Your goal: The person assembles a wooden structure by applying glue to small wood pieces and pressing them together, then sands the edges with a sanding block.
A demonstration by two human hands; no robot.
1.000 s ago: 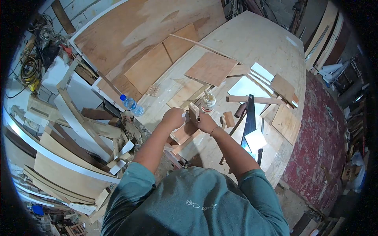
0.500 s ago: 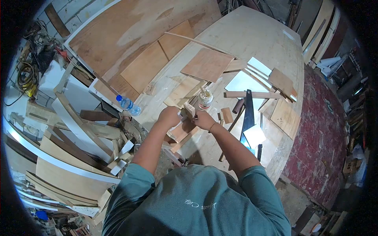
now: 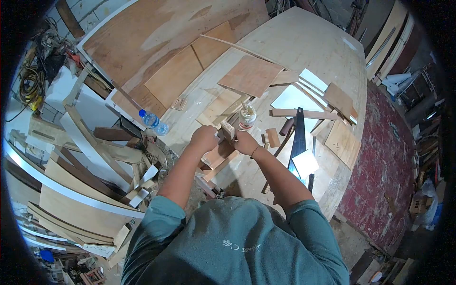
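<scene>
Near the table's front edge, my left hand (image 3: 204, 138) is closed at the left side of a small wooden piece (image 3: 228, 129). My right hand (image 3: 245, 143) has its fingers closed on the right side of the same piece. Below them lies a reddish-brown board (image 3: 219, 155), partly hidden by my hands. Just beyond my right hand stands a glass jar (image 3: 247, 118) with a stick in it. A small wooden block (image 3: 272, 137) lies to the right of my right hand.
A handsaw (image 3: 299, 135), a white square (image 3: 305, 164) and several wood strips lie on the right of the table (image 3: 304, 38). A plywood square (image 3: 251, 76) lies beyond the jar. A water bottle (image 3: 154, 122) stands left. Curved wood pieces (image 3: 95, 142) fill the left side.
My hands and the small wooden piece have hardly moved. The view has shifted very slightly.
</scene>
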